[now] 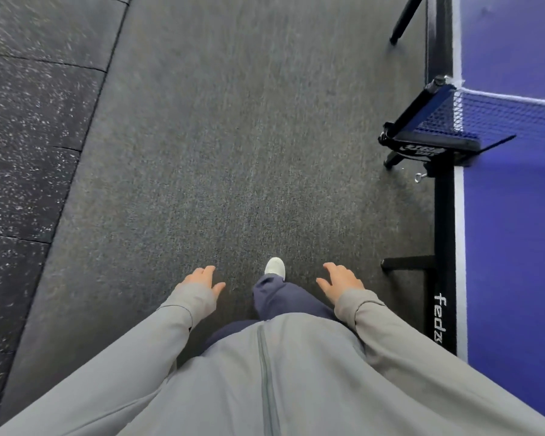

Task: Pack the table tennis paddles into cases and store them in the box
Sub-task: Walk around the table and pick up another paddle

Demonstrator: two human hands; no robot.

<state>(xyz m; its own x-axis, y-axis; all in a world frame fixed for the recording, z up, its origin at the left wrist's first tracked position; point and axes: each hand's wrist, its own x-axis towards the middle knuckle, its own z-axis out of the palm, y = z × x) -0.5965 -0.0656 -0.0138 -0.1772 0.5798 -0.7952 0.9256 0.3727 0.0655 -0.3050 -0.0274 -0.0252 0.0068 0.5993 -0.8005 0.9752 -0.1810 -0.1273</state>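
Grey sleeves (183, 313) half cover both empty, relaxed hands (202, 278).

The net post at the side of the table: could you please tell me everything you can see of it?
The net post is a black clamp bracket fixed to the edge of the blue table, on the person's right. It looks like metal or hard plastic, with a blurred white logo on its base. A dark upright bar holds the end of the blue mesh net, whose white top cord ties at its tip. A small silver screw hangs below. Neither hand touches it.
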